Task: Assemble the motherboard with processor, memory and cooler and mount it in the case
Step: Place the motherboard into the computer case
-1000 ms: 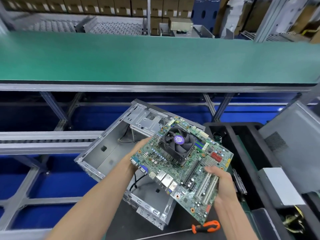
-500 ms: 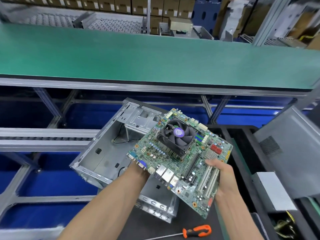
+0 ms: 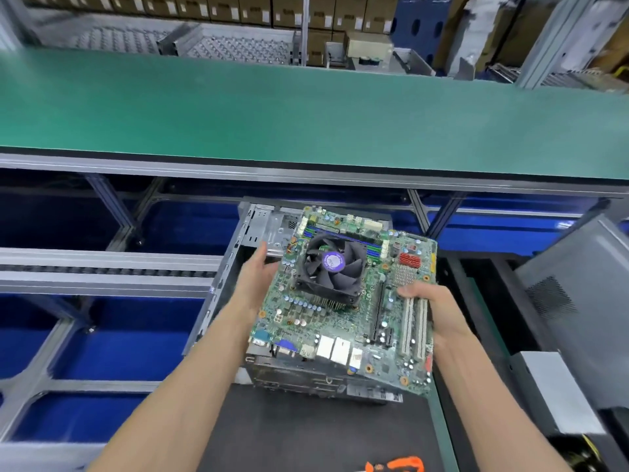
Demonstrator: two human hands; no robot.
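A: Where does the motherboard (image 3: 343, 301) sit right now?

B: In the air, tilted, over the open case (image 3: 258, 233), which shows at ten o'clock of the board and under its near edge. The left hand (image 3: 255, 284) has its grip on the board's nine o'clock edge, fingers going underneath, so I cannot tell how tightly they curl. The right hand (image 3: 439, 311) clamps the three o'clock edge, thumb on top by the white slots (image 3: 413, 327).

A: What looks done?

B: The cooler (image 3: 332, 267) with its black fan is on the board, so I judge the processor is seated beneath it, though it is hidden. The blue and green memory slots (image 3: 340, 233) at twelve o'clock of the fan are too blurred to say if sticks are fitted.

A: And what is left?

B: Lowering the board into the case, lining the rear ports (image 3: 326, 349) with the back panel, then fastening it. An orange-handled screwdriver (image 3: 398, 465) lies on the desk (image 3: 306, 437) at six o'clock.
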